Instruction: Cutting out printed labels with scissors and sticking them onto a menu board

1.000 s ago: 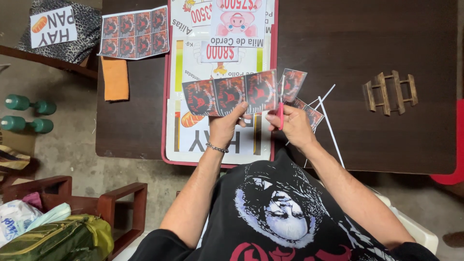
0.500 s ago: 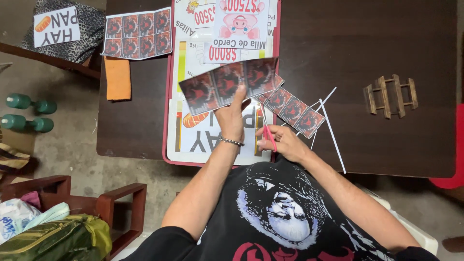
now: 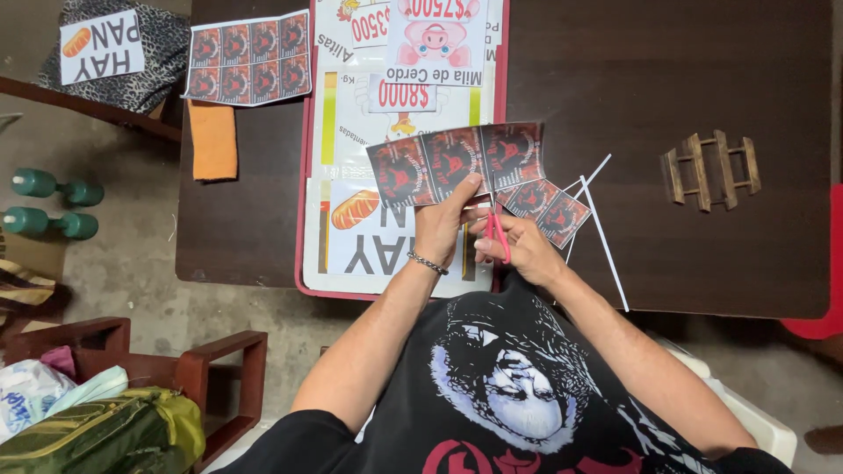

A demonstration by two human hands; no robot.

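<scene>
Red-handled scissors [image 3: 500, 239] sit in my right hand [image 3: 520, 248], blades pointing up toward the strip of printed cards [image 3: 457, 162] that my left hand [image 3: 448, 221] holds just above the counter [image 3: 694, 79]. The left grip is pinching the strip's near edge, thumb on top; the right grip is pressed together around the scissor handles. A shorter row of cards [image 3: 546, 205] hangs off to the right, beside the blades, though I cannot tell if it is fully cut free.

Judging by its look, the strip is thin printed paper: light, floppy and easy to crease or tear. I would hold it close to the cut line, near the edge, so it stays flat against the blades.

Compared with half a second ago, the strip has swung level and moved right, and the scissors have come up from below my left wrist to meet it.

White paper offcuts [image 3: 606, 237] lie on the counter to the right, a wooden trivet [image 3: 709, 169] farther right, and another uncut card sheet [image 3: 250, 60] at the far left.
</scene>
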